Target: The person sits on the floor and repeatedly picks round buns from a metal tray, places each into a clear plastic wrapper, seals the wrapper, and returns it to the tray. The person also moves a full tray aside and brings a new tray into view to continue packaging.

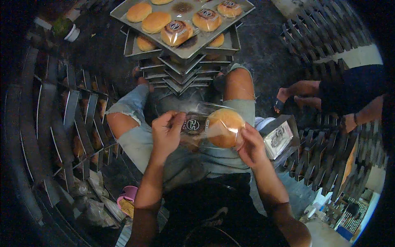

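Between my hands, above my lap, a round golden bun (224, 127) sits inside a clear printed plastic bag (197, 125). My left hand (168, 129) pinches the bag's left end between thumb and fingers. At the bun's right side, my right hand (251, 143) grips the bag's other end. In front of me, a metal baking tray (188, 52) tops a stack of crosswise trays; it holds several bare buns (156, 22) and several bagged buns (176, 32). To my right, an open box (291, 123) holds a pile of printed bags (279, 139).
Stacked trays (89, 123) with buns stand on the left, and more stacks (321, 154) on the right. Another person (351, 86) is at the right, one hand near a stack. A pink container (128, 197) and plastic bags (97, 210) lie at lower left.
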Demonstrator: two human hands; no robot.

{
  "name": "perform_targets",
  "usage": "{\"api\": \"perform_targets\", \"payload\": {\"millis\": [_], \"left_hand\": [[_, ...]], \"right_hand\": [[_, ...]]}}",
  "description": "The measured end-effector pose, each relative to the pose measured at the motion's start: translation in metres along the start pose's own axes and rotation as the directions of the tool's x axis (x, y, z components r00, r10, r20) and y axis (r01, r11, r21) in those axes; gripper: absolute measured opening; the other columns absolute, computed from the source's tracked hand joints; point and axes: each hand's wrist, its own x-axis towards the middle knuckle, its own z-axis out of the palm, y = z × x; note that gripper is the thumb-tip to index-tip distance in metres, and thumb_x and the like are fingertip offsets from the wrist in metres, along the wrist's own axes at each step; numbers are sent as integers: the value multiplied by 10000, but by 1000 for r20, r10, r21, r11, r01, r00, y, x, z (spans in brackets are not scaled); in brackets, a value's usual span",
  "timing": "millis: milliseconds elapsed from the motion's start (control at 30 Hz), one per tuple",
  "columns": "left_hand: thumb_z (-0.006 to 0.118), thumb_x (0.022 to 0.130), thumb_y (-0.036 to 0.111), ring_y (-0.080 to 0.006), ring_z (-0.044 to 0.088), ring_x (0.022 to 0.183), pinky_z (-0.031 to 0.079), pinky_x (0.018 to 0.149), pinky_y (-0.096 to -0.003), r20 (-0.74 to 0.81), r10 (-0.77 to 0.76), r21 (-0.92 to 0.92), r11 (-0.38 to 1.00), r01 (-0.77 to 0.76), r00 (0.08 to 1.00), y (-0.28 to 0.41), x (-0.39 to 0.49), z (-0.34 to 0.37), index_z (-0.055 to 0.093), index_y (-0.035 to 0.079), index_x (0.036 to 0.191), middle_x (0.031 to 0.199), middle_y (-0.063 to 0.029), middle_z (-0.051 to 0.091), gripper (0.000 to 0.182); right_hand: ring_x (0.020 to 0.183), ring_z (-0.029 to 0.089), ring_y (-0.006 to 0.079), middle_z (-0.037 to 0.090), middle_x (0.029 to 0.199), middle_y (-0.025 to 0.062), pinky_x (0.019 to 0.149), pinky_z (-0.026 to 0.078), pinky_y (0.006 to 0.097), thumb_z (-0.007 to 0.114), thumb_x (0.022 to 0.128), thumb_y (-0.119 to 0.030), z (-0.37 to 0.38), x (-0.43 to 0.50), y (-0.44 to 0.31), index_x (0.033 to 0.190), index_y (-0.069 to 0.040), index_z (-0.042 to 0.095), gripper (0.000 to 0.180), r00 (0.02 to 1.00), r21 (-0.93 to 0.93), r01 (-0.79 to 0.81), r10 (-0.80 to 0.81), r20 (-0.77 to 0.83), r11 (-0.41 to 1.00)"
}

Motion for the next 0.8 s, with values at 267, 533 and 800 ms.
{"api": "perform_targets", "payload": {"millis": [267,533,800], "left_hand": [[717,921,342,-374,265,1563,233,1269,-473,195,296,-974,173,148,935,93,-30,61,105,81,1667,1691,-240,232,999],[749,866,301,-375,303,1546,273,1260,-472,240,259,-872,481,90,936,57,-25,39,193,11,1633,1655,-250,301,991],[490,981,433,-401,425,1469,350,1217,-476,40,87,-723,690,-31,995,47,-12,52,324,17,1581,1564,-211,448,749]], "right_hand": [[1463,465,414,596,1468,182,1216,177,693,706,844,-56,68,-22,-16,1408,-51,609,572,515,-652,720,-447,732,-238],[1428,512,390,612,1456,165,1219,174,709,672,841,-10,81,26,21,1412,-73,628,576,442,-659,737,-629,640,-152],[1488,431,370,485,1585,152,1245,118,676,798,770,-90,93,53,25,1418,-81,618,672,578,-710,703,-553,601,-37]]}}
